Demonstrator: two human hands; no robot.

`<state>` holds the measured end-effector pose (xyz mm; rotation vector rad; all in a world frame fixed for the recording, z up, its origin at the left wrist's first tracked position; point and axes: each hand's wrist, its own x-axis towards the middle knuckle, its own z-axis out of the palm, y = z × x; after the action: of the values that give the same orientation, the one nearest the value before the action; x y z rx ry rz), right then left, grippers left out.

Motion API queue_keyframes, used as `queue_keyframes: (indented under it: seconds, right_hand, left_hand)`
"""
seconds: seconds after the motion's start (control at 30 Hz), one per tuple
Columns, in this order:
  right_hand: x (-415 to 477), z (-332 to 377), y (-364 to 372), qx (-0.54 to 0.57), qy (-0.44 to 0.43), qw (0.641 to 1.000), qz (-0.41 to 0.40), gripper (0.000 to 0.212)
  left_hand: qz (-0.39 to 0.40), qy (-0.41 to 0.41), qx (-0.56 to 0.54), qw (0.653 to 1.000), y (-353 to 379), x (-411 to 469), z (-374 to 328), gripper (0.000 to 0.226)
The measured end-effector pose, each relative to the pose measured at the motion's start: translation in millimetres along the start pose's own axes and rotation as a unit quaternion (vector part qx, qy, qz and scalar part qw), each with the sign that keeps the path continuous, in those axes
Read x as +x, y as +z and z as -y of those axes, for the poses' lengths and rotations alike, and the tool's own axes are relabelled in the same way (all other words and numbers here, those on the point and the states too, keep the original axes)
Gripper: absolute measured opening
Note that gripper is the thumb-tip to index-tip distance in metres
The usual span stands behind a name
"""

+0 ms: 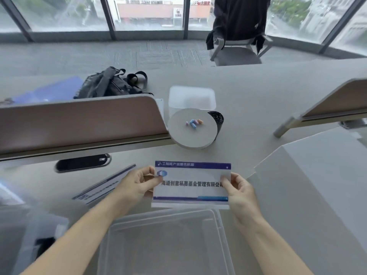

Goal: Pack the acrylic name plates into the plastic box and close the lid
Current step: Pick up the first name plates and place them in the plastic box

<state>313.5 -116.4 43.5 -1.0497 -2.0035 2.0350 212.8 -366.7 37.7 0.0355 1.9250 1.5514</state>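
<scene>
A name plate (191, 184) is held upright between both hands: the left hand (137, 184) pinches its left edge, the right hand (241, 190) its right edge. Just below the hands sits the open box (166, 243) on the table (258, 100); another plate (103, 185) lies left of the left hand.

An office, high in a city building: a long grey counter (258, 92) split by padded desk dividers (79, 120), grey carpet tiles (99, 54), an office chair (236, 50) draped with a dark jacket, and floor-to-ceiling windows (147, 12) overlooking streets and buildings.
</scene>
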Motion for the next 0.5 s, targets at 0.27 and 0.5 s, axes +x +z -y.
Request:
queue_keyframes:
  seconds: [0.27, 0.5]
  right_hand:
    - [-105.4, 62.7, 68.2, 0.031, -0.021, 0.995, 0.096, 0.012]
    - [-175.4, 83.7, 151.7, 0.067, -0.069, 0.973, 0.208, 0.014]
  left_hand:
    - [-0.064, 0.025, -0.007, 0.998, -96.4, -125.7, -41.4, 0.018]
    - [-0.219, 0.066, 0.018, 0.973, -165.6, -242.5, -50.4, 0.013]
